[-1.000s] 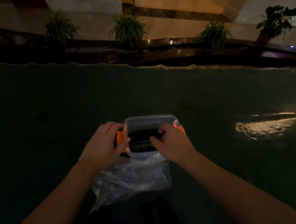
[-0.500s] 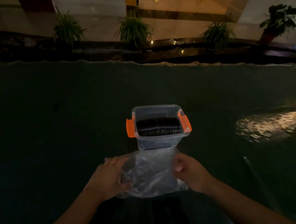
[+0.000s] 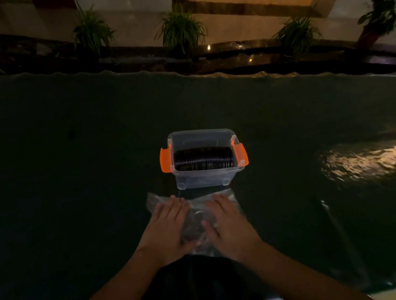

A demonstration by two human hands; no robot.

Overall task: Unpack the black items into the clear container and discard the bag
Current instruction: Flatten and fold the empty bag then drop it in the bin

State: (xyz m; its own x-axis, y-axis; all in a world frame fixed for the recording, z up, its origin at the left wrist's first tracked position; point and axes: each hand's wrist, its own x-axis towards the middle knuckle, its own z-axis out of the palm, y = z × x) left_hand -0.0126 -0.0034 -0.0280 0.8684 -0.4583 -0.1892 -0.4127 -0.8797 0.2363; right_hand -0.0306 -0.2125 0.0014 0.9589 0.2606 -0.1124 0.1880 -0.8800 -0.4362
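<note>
A clear container (image 3: 204,180) with orange side latches stands open on the dark table (image 3: 70,181). A row of thin black items (image 3: 202,159) stands on edge inside it. Just in front of it lies a crumpled clear plastic bag (image 3: 197,219). My left hand (image 3: 168,228) and my right hand (image 3: 228,224) both rest palm-down on the bag, fingers stretched toward the container and thumbs pressing into the plastic. I cannot tell whether anything is left inside the bag.
The table's far edge (image 3: 207,74) runs across the upper view, with several potted plants (image 3: 180,31) on a ledge behind it. A patch of reflected light (image 3: 359,158) shines on the table at the right.
Both hands left the container's latch and inside, came back to the bag and now press flat on it. The bag looks more bunched than before.
</note>
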